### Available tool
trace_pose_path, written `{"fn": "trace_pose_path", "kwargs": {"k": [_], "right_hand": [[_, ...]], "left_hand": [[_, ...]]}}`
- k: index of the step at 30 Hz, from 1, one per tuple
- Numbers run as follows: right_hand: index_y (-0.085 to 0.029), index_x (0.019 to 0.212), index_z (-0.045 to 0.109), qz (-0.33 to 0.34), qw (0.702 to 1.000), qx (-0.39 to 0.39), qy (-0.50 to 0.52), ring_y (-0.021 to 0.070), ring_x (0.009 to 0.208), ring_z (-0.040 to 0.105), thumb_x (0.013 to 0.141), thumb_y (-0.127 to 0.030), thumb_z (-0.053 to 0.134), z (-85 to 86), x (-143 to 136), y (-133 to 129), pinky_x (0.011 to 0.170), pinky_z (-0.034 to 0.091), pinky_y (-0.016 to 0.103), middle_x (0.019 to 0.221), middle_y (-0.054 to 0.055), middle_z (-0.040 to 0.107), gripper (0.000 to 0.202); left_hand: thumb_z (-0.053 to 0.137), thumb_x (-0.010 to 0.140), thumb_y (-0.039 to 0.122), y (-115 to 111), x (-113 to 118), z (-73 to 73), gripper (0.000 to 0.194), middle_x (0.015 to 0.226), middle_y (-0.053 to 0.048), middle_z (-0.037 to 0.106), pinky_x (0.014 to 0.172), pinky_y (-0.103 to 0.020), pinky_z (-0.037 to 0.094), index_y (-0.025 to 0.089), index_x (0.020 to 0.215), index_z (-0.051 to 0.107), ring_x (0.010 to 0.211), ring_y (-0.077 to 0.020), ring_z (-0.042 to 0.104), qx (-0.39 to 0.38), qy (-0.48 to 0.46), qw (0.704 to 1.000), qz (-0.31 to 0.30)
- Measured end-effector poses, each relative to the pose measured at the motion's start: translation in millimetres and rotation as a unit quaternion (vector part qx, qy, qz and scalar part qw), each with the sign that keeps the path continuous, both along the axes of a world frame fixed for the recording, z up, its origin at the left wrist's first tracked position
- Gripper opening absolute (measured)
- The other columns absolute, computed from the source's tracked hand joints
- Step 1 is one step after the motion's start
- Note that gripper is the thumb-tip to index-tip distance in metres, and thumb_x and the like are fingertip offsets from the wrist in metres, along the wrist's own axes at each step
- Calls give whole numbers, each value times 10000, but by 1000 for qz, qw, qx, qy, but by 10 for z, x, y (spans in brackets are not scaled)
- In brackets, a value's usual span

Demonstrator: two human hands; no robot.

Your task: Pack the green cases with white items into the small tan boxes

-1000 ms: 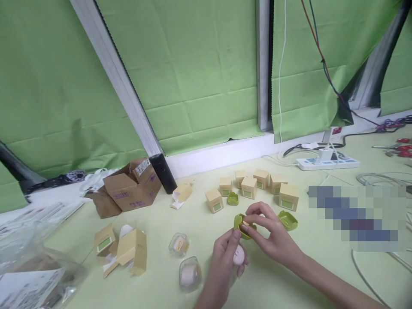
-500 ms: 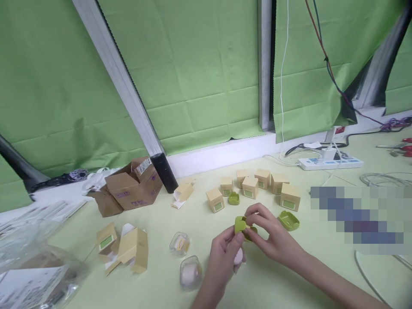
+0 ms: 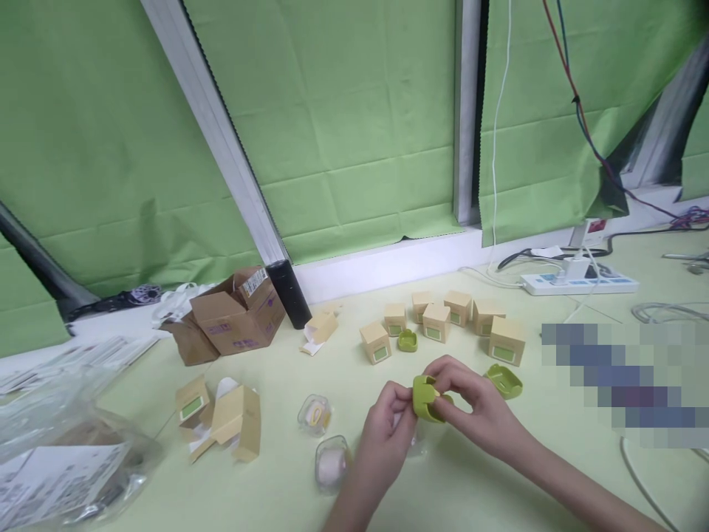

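Green scalloped holder (image 3: 425, 403) up in the air between both hands, over the tabletop (image 3: 282, 384), its right side lost behind fingers! Now from the far left: a clear plastic bag (image 3: 127, 473), cut off by the edge, its contents hard to make out. Next, opened small cartons (image 3: 238, 421), flaps out, and behind them a brown cardboard box (image 3: 238, 318) near a leaning black cylinder (image 3: 289, 294). On we go to two clear containers (image 3: 332, 464), one in front of the other, pale pieces inside.

Here's the left hand (image 3: 388, 425), fingertips pinching the holder's left edge; a clear item (image 3: 418, 445) peeks out beneath, mostly hidden. Beyond stand seven closed small cartons (image 3: 436, 323), a green dish (image 3: 408, 340) among them. And the right hand (image 3: 479, 399)! Thumb and fingers close in on the holder's right side, around a small yellowish bit too covered to identify. Just beside it, another green dish (image 3: 504, 381). Far right, a white power strip (image 3: 579, 282), and a pixelated patch masks whatever lies below.
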State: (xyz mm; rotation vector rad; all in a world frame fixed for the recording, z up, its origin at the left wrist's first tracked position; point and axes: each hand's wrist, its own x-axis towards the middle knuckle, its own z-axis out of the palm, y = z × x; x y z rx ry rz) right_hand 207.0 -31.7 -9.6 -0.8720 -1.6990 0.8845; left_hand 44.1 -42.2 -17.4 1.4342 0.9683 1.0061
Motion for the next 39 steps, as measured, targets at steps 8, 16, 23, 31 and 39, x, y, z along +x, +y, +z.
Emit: {"fn": "trace_pose_path", "kwargs": {"k": [8,16,23,31,39], "right_hand": [[-208,729,543,29,999,-35,21,160,774,561,807,-214,551,-12,39,34,617,476,251,857,32,543,79],[-222,750,520,-4,1000,-25,-9,144,776,561,792,-198,558,14,30,-14,620,488,246,945,26,536,62],[-198,663,483,25,996,-79,24,145,769,540,751,-148,554,37,52,6,579,439,241,914,31,510,124],[-189,628,460,100,972,-159,144,120,653,498,707,-280,669,36,25,15,537,417,234,813,-1,466,242],[-175,690,575,123,965,-200,118,140,693,552,780,-371,626,85,52,9,600,451,255,790,8,538,222]], "left_hand": [[483,833,311,27,-61,14,134,712,15,547,546,-208,302,178,822,471,580,-83,406,31,75,997,14],[496,795,243,54,13,-52,75,781,-7,584,561,-201,334,182,826,466,604,-91,451,20,15,1000,17],[495,821,303,33,-78,45,155,744,-14,609,567,-204,332,167,891,522,615,-101,473,35,76,996,-28],[511,791,261,16,-59,76,104,796,-30,620,636,-229,376,171,829,547,696,-134,529,58,99,993,-5],[579,731,299,77,-11,-7,152,630,29,534,561,-208,351,179,730,486,546,-86,450,-14,-12,1000,0]]}}
